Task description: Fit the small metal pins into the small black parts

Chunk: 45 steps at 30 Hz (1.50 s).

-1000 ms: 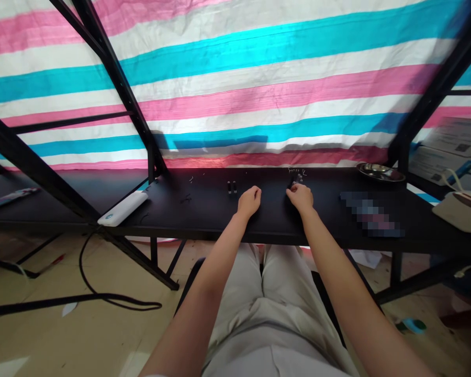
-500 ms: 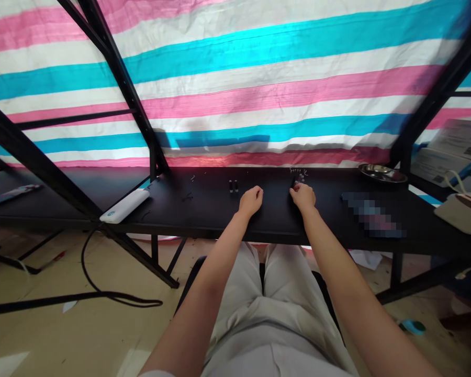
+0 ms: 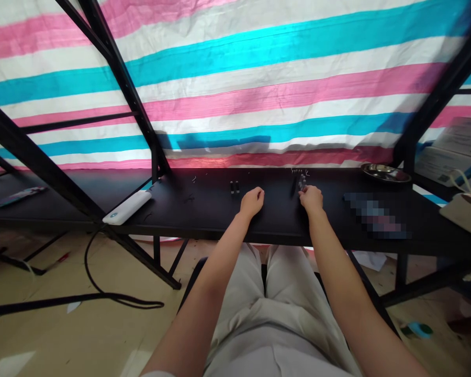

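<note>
Resting left hand [image 3: 252, 202], right hand [image 3: 311, 198] on black table [image 3: 204, 212] — fingers [image 3: 259, 195] curled together; two black cylinders [image 3: 234, 187] near left.

- On the table [image 3: 204, 220]?
- A power bank [image 3: 127, 207] toward the left, a metal dish [image 3: 385, 173] at the far right.
- Between them?
- Two small black pieces [image 3: 234, 187], then a cluster of small parts [image 3: 301, 182], both behind the left hand [image 3: 252, 203] and right hand [image 3: 311, 199].
- Below?
- A cable [image 3: 85, 262] on the floor.
</note>
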{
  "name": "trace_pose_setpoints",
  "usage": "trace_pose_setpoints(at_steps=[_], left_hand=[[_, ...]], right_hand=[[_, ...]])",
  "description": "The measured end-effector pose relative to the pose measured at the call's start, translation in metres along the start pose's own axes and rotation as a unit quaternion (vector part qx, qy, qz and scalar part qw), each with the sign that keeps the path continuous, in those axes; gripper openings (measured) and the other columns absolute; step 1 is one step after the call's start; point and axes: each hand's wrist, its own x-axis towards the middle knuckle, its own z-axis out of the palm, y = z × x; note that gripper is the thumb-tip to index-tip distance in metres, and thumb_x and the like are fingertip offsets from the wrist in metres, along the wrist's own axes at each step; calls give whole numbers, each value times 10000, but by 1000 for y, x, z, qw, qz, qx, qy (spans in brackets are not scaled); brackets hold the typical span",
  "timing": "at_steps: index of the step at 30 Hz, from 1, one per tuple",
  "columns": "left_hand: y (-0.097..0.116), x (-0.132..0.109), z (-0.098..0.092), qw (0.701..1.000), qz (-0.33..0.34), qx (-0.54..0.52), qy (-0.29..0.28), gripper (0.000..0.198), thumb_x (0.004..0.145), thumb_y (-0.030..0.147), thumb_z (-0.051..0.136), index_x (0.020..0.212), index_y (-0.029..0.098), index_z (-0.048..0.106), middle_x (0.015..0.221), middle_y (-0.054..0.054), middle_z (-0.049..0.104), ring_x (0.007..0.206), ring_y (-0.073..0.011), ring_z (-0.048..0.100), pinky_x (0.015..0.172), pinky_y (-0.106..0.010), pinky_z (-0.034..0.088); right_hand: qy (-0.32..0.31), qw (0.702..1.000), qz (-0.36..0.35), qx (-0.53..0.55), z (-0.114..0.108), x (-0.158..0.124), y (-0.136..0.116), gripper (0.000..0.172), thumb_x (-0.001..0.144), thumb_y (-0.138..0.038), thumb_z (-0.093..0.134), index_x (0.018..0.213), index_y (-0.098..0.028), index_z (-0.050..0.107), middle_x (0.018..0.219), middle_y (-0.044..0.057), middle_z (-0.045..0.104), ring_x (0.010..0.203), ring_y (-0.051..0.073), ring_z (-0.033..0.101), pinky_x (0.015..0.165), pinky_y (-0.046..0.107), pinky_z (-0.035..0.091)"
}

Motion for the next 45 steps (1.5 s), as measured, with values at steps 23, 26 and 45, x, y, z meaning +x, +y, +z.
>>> trace_pose_setpoints(at_steps=[23,26,45], left_hand=[[-8,7,-14,929,-249,-119,247,458,823,55,290,1245,189,405,842,-38,621,848,-149,593,810,-275,430],[-8,6,-14,934,-242,-107,239,540,806,43,324,1315,207,403,828,-30,615,848,-147,590,846,-271,428],[-5,8,-11,961,-227,-47,153,552,853,117,407,1395,177,314,1190,-164,559,1068,-273,552,896,-378,416]], right_hand=[[86,995,-34,47,-11,-28,-12,336,828,-398,479,1045,-143,468,931,146,615,794,250,603,686,338,415],[129,980,-118,94,-9,-30,-16,229,843,-396,417,923,-191,481,780,60,603,676,204,564,625,302,371],[47,941,-310,124,0,-39,-23,170,827,-379,431,778,-220,468,609,-7,532,540,142,486,545,245,299]])
